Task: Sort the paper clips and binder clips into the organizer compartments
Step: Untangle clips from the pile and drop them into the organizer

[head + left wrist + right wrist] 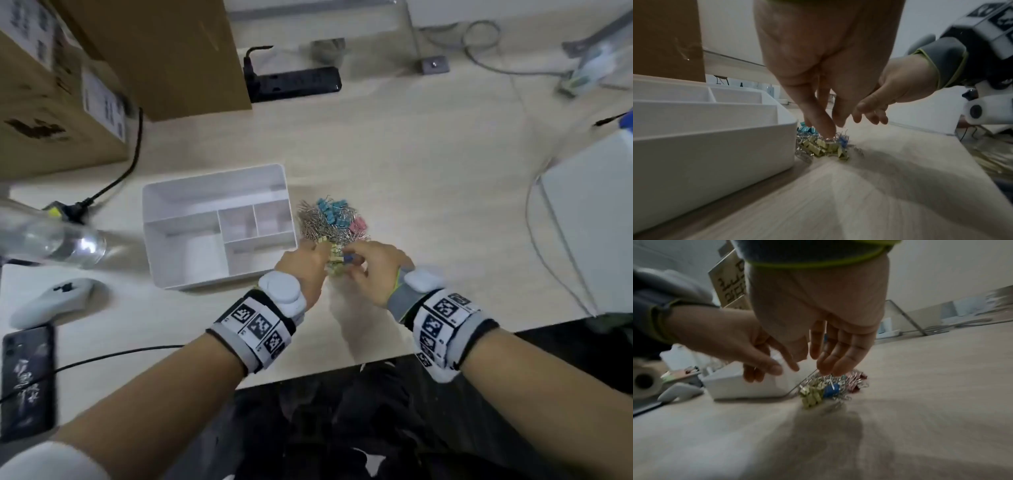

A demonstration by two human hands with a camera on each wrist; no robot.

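Observation:
A mixed pile of silver paper clips (317,222) and coloured binder clips lies just right of the white organizer (215,175), whose compartments look empty. Light blue binder clips (329,209) sit at the far side, pink ones (358,224) on the right, yellow ones (335,257) nearest me. My left hand (323,255) reaches down with straight fingers, and its index fingertip (828,130) touches the pile by the yellow clips (823,147). My right hand (826,368) hovers with relaxed fingers just over a dark blue clip (831,390), holding nothing.
A glass tumbler (65,241), a grey controller (51,301) and a phone (27,380) lie left of the organizer. Cardboard boxes (51,102) and a power strip (294,84) stand at the back, a white box (589,222) at the right. The table's front edge runs under my wrists.

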